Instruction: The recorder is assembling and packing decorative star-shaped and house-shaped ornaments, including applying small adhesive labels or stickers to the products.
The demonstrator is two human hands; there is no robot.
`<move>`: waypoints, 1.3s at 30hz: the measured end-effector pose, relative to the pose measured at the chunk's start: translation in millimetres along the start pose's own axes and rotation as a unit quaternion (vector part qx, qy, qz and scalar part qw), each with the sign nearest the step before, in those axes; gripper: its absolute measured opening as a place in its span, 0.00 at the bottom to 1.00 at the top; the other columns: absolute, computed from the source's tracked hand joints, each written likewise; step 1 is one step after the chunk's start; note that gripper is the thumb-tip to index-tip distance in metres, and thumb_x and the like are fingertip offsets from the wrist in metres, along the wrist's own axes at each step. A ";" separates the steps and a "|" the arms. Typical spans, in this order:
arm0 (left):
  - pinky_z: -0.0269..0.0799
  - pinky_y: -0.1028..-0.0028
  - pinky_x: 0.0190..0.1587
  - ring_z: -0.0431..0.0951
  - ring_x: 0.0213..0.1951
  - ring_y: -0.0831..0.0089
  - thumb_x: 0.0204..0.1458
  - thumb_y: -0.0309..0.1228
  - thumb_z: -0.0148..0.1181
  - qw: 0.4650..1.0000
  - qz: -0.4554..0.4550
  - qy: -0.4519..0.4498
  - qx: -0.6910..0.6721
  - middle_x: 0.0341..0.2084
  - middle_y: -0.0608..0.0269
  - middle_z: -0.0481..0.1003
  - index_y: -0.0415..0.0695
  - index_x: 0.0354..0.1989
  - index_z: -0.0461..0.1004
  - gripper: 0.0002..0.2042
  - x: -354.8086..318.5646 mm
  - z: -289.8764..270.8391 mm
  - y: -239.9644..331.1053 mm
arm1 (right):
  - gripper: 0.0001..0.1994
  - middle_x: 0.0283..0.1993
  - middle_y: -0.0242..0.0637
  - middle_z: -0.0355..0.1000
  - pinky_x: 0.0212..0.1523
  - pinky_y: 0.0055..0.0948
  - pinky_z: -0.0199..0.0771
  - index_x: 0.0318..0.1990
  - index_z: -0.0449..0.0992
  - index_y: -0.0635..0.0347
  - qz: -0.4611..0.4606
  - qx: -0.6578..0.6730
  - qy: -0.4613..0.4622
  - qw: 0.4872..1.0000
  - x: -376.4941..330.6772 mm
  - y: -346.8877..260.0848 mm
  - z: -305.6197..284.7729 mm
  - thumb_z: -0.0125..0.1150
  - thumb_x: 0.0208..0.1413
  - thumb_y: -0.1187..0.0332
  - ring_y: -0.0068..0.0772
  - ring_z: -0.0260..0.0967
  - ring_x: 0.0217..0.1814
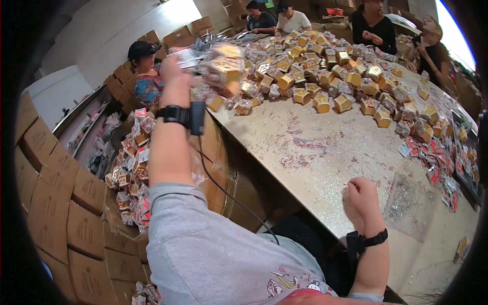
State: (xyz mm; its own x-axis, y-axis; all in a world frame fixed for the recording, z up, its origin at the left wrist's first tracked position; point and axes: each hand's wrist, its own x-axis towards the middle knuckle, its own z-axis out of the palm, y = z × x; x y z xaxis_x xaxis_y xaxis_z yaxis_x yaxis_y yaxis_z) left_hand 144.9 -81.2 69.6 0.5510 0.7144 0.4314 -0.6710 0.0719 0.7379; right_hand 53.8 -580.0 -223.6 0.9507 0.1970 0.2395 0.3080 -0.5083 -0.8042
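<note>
My left hand [175, 71] is raised over the table's far left corner, its fingers closed at a white card. Right beside it is a gold, glittery ornament [226, 66], smeared by motion, which seems to hang from that card. My right hand [363, 195] is at the near part of the table [284, 137], fingers curled in, with nothing showing in them. Next to it lies a clear plastic sheet or bag [412, 203] with glitter on it. A large heap of gold and silver-glitter ornaments [320, 101] covers the far side.
Left of the table stands a large carton [216, 168] beside a pile of tagged ornaments [134, 168]. Stacked brown cartons [84, 234] line the left. Red and white cards [437, 162] lie at the right. Several people sit around the far side. A black cable runs from my left wrist.
</note>
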 end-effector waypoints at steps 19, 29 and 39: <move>0.69 0.71 0.26 0.73 0.25 0.69 0.42 0.26 0.50 0.911 -0.169 0.134 0.351 0.25 0.65 0.73 0.43 0.32 0.69 0.08 -88.4 -340.7 163.4 | 0.07 0.28 0.45 0.71 0.35 0.32 0.68 0.30 0.75 0.68 0.032 0.037 0.004 0.999 2.3 8.6 -2.6 0.56 0.48 0.71 0.40 0.69 0.32; 0.70 0.67 0.36 0.75 0.32 0.67 0.40 0.28 0.56 0.419 -0.245 -0.018 0.874 0.33 0.60 0.76 0.40 0.39 0.73 0.14 -138.8 -297.3 203.7 | 0.07 0.27 0.45 0.71 0.33 0.31 0.68 0.31 0.74 0.68 0.004 0.037 0.008 0.999 3.5 11.7 -2.4 0.57 0.49 0.72 0.39 0.69 0.30; 0.62 0.69 0.54 0.67 0.54 0.62 0.54 0.46 0.52 0.520 -0.209 -0.367 0.742 0.51 0.51 0.68 0.39 0.56 0.63 0.27 -180.1 -182.2 110.8 | 0.07 0.27 0.43 0.71 0.33 0.30 0.67 0.31 0.74 0.68 0.005 0.028 -0.009 1.000 4.2 20.6 -2.1 0.57 0.50 0.72 0.35 0.69 0.30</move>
State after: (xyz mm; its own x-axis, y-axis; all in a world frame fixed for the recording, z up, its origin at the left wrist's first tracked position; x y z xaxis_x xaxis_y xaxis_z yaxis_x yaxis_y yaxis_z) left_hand -119.0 -75.1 -20.9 0.9013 0.3547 -0.2486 0.4060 -0.8918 0.1996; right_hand 64.2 -591.4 -238.0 0.9529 0.2068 0.2218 0.2950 -0.4621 -0.8363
